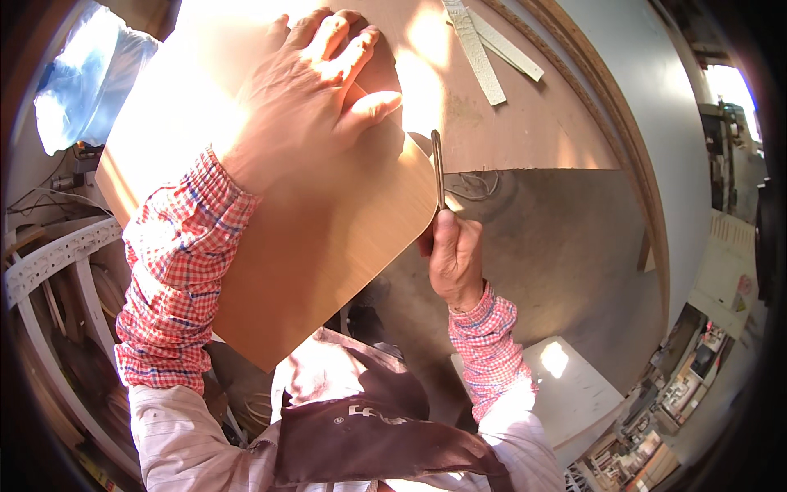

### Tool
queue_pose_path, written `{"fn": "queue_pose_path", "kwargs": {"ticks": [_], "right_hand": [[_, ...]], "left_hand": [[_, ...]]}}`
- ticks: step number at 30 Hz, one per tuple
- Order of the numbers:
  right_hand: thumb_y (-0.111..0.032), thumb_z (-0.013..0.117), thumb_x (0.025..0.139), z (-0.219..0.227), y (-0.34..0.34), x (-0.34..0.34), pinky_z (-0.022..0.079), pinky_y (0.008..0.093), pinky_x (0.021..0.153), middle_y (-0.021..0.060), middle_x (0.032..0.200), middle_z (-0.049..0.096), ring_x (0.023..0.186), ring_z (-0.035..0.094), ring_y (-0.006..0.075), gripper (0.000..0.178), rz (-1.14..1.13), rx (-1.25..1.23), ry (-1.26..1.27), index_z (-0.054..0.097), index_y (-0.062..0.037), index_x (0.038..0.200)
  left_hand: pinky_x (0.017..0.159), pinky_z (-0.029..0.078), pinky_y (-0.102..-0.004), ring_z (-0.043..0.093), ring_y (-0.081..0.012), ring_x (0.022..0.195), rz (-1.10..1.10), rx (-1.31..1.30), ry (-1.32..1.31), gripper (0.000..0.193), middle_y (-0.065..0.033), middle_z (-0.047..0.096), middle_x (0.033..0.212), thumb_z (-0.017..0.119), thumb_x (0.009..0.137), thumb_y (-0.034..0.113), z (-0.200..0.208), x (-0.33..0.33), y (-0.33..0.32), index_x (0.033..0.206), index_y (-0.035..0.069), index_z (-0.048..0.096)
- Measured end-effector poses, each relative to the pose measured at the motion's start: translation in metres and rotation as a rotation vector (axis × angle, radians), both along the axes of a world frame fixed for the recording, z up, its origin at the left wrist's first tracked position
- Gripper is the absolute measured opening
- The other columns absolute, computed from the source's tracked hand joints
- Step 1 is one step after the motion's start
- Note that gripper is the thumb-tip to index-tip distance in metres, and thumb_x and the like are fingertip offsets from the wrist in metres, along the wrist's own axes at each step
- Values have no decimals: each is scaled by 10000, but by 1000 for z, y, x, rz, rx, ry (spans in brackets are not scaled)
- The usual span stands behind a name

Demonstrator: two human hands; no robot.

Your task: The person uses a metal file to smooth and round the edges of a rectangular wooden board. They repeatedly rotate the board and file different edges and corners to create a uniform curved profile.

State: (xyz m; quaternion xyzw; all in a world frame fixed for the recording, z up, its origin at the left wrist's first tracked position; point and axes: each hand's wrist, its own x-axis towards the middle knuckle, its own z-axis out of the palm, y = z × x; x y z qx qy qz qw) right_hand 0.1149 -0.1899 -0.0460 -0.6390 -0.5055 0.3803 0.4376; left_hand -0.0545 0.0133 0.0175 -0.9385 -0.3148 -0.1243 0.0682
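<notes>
L hand (316,90) flat on wood panel (328,238), R hand (453,256) grips file (438,168)

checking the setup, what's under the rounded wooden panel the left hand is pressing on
The wooden panel rests partly on a brown sheet, its near end overhanging. The left hand presses on top; whatever lies beneath the panel is covered.

Your desk (525,123) is a broad brown board with a curved, layered edge running down its right side — sunlight falls across its upper part. Directly on it lies the rounded-corner brown wooden panel (328,238), its lower end jutting past the desk toward you. Near the top, two flat pale grey strips (492,49) lie crossed on the bare surface — well apart from the panel's right edge.
</notes>
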Motion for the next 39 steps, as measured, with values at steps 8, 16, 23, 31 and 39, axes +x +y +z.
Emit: {"fn": "queue_pose_path", "kwargs": {"ticks": [8, 16, 23, 31, 39], "right_hand": [[-254, 363, 1084, -2, 0, -10, 374, 344, 463, 86, 537, 491, 459, 499, 203, 449, -34, -116, 52, 542, -10, 752], [-247, 375, 1081, 4, -1, -14, 378, 319, 500, 70, 576, 509, 496, 484, 169, 448, -54, -59, 251, 565, 2, 760], [-310, 428, 1079, 0, 4, 1, 387, 389, 507, 120, 583, 495, 499, 507, 274, 496, -2, 150, -147, 517, -4, 699], [-407, 381, 1096, 16, 10, -16, 408, 331, 537, 58, 599, 539, 537, 525, 180, 576, -49, -87, 253, 564, 3, 734], [-495, 335, 1092, 23, 27, 3, 340, 294, 499, 4, 577, 510, 527, 445, 97, 643, -54, -54, 84, 542, -11, 722]], "left_hand": [[1166, 276, -515, 436, -389, 1367, 11, -5, 4, 651, -202, 532, 1415, 556, 964, 491, 0, -2, -1, 1393, 2, 542], [1109, 348, -497, 479, -389, 1304, -165, -123, -193, 535, -195, 545, 1367, 571, 958, 432, -3, -6, 4, 1342, 59, 585], [1142, 328, -514, 437, -410, 1358, -364, -256, -100, 652, -196, 510, 1419, 551, 909, 530, 9, -3, 7, 1375, 74, 571], [1181, 288, -519, 380, -405, 1420, -313, -143, -83, 678, -190, 465, 1481, 584, 894, 468, -4, 1, 18, 1416, 41, 519], [1138, 346, -507, 442, -354, 1366, -419, -202, -125, 607, -154, 517, 1396, 629, 903, 392, 0, 14, 33, 1395, 47, 536]]}}
